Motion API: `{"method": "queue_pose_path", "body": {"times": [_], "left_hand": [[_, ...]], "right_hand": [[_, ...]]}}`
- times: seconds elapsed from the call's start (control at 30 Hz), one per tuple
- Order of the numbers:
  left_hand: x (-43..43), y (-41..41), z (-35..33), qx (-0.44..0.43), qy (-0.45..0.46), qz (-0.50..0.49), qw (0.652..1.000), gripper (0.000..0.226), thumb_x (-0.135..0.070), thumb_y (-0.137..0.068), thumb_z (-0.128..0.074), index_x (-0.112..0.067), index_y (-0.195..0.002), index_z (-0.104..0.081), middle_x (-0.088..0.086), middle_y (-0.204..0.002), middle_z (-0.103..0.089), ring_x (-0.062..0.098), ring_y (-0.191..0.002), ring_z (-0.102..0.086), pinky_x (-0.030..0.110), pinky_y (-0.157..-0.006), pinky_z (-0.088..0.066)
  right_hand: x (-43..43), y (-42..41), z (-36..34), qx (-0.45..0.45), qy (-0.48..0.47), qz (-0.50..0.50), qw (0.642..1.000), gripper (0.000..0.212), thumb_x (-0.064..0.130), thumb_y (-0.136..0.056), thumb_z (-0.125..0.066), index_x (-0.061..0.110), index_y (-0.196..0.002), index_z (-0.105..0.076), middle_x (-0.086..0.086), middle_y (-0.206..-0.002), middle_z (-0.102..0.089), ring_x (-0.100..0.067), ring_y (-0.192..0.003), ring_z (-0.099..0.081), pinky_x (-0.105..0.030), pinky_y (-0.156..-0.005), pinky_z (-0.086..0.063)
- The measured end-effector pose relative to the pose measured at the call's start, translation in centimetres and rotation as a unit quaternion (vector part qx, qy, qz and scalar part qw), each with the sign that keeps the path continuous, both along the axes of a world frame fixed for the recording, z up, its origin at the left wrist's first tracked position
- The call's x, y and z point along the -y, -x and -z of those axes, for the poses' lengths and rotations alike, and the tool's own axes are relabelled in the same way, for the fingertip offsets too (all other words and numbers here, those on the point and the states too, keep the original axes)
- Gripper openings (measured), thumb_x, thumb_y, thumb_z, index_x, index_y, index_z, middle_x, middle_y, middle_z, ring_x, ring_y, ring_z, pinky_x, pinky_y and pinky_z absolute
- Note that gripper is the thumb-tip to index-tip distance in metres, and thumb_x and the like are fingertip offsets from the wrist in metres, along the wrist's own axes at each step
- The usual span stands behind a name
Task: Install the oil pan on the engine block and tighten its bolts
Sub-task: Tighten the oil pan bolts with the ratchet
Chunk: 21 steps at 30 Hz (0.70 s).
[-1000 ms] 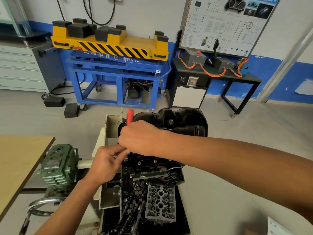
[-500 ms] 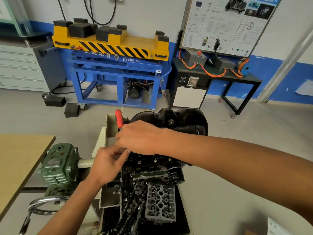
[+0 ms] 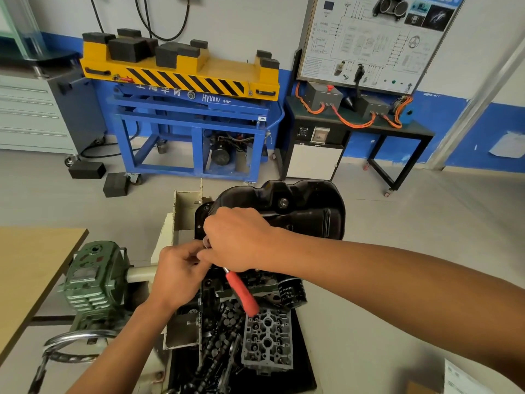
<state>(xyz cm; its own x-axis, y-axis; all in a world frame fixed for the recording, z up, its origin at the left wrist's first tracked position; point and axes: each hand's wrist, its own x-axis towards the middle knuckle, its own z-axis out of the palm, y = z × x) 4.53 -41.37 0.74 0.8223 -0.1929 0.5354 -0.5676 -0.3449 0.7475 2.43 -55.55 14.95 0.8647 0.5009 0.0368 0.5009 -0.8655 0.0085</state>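
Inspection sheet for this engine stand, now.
surface: black floor tray under the engine, parts lying in it.
job's things: black pressed-steel oil pan sits on the dark engine block; red-handled ratchet wrench at its near flange.
clutter: grey aluminium cylinder head, dark camshafts.
grippers: right hand grips the wrench; left hand curls at its head, hold hidden.
cables: orange leads below the white training board; black cables on the wall.
surroundings: yellow-and-blue lift table, green gearbox, wooden tabletop.
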Motion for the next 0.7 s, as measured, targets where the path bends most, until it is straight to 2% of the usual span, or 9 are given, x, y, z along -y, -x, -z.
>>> {"method": "queue_pose_path", "body": {"times": [0.07,0.2,0.3,0.4,0.47,0.5,0.6,0.63,0.7], "left_hand": [[0.0,0.0,0.2,-0.01,-0.003,-0.002,1.0,0.021,0.004,-0.085,-0.074,-0.01,-0.07,-0.071,-0.005,-0.054,-0.056,0.005,-0.044,-0.038,0.018,-0.044,-0.03],[0.1,0.1,0.1,-0.028,0.026,-0.009,0.999,0.038,0.008,-0.084,-0.073,-0.015,-0.057,-0.058,-0.002,-0.05,-0.048,0.005,-0.044,-0.032,0.022,-0.043,-0.027],[0.1,0.3,-0.2,-0.017,0.036,0.009,0.999,0.04,0.007,-0.085,-0.071,-0.019,-0.057,-0.061,-0.001,-0.05,-0.05,0.004,-0.043,-0.033,0.021,-0.043,-0.029],[0.1,0.2,-0.5,-0.014,0.011,0.006,1.0,0.042,0.008,-0.085,-0.072,-0.026,-0.062,-0.064,-0.006,-0.046,-0.049,0.004,-0.041,-0.034,0.015,-0.043,-0.027],[0.1,0.0,-0.5,-0.008,-0.011,-0.004,1.0,0.039,0.012,-0.084,-0.072,-0.017,-0.059,-0.064,-0.004,-0.045,-0.047,0.006,-0.042,-0.033,0.015,-0.044,-0.026],[0.2,0.0,-0.6,-0.006,-0.021,-0.007,1.0,0.036,0.013,-0.084,-0.071,-0.012,-0.059,-0.064,-0.003,-0.045,-0.046,0.006,-0.043,-0.033,0.013,-0.045,-0.025],[0.1,-0.1,-0.8,0.016,-0.048,-0.005,0.999,0.042,0.014,-0.083,-0.071,-0.011,-0.054,-0.052,-0.01,-0.046,-0.038,0.005,-0.043,-0.033,0.011,-0.046,-0.022],[0.0,-0.1,-0.9,0.025,-0.052,-0.001,0.998,0.044,0.008,-0.085,-0.072,-0.013,-0.054,-0.049,-0.012,-0.047,-0.035,0.005,-0.043,-0.032,0.012,-0.046,-0.021],[0.0,0.1,-1.3,0.042,-0.042,0.009,0.998,0.046,-0.024,-0.095,-0.068,-0.013,-0.055,-0.05,-0.013,-0.047,-0.033,0.006,-0.043,-0.029,0.016,-0.045,-0.021]], "right_hand": [[0.1,0.0,0.0,0.005,-0.015,0.013,1.0,0.046,0.044,-0.087,-0.064,0.023,-0.06,-0.034,0.004,-0.061,-0.04,-0.012,-0.051,-0.038,-0.027,-0.046,-0.023],[-0.3,-0.1,0.6,-0.035,-0.055,0.072,0.995,0.043,0.049,-0.086,-0.063,0.02,-0.061,-0.043,0.002,-0.062,-0.047,-0.015,-0.052,-0.044,-0.027,-0.046,-0.024],[-0.3,-0.6,0.5,-0.191,-0.138,0.15,0.96,0.043,0.047,-0.088,-0.064,0.014,-0.062,-0.057,0.001,-0.052,-0.064,-0.013,-0.044,-0.057,-0.023,-0.042,-0.038],[-0.3,-0.8,0.1,-0.293,-0.214,0.201,0.91,0.046,0.041,-0.091,-0.065,0.009,-0.058,-0.06,0.003,-0.037,-0.056,-0.006,-0.025,-0.041,-0.01,-0.031,-0.027],[-0.3,-0.7,0.0,-0.295,-0.226,0.211,0.904,0.046,0.038,-0.092,-0.065,0.007,-0.06,-0.06,0.003,-0.036,-0.054,-0.006,-0.023,-0.04,-0.01,-0.03,-0.026],[-0.4,-0.7,-0.1,-0.287,-0.222,0.208,0.908,0.045,0.037,-0.092,-0.065,0.006,-0.061,-0.06,0.001,-0.038,-0.057,-0.007,-0.025,-0.044,-0.011,-0.031,-0.03],[-0.6,-0.6,-0.3,-0.223,-0.152,0.172,0.947,0.039,0.037,-0.089,-0.065,0.008,-0.064,-0.063,-0.004,-0.052,-0.068,-0.018,-0.047,-0.064,-0.027,-0.051,-0.054],[-0.7,-0.6,-0.4,-0.19,-0.121,0.158,0.961,0.036,0.038,-0.087,-0.066,0.01,-0.064,-0.062,-0.004,-0.052,-0.068,-0.02,-0.051,-0.064,-0.031,-0.053,-0.053],[-0.8,-0.6,-0.7,-0.127,-0.066,0.137,0.98,0.032,0.035,-0.083,-0.07,0.014,-0.065,-0.054,0.0,-0.057,-0.062,-0.017,-0.052,-0.055,-0.029,-0.046,-0.039]]}}
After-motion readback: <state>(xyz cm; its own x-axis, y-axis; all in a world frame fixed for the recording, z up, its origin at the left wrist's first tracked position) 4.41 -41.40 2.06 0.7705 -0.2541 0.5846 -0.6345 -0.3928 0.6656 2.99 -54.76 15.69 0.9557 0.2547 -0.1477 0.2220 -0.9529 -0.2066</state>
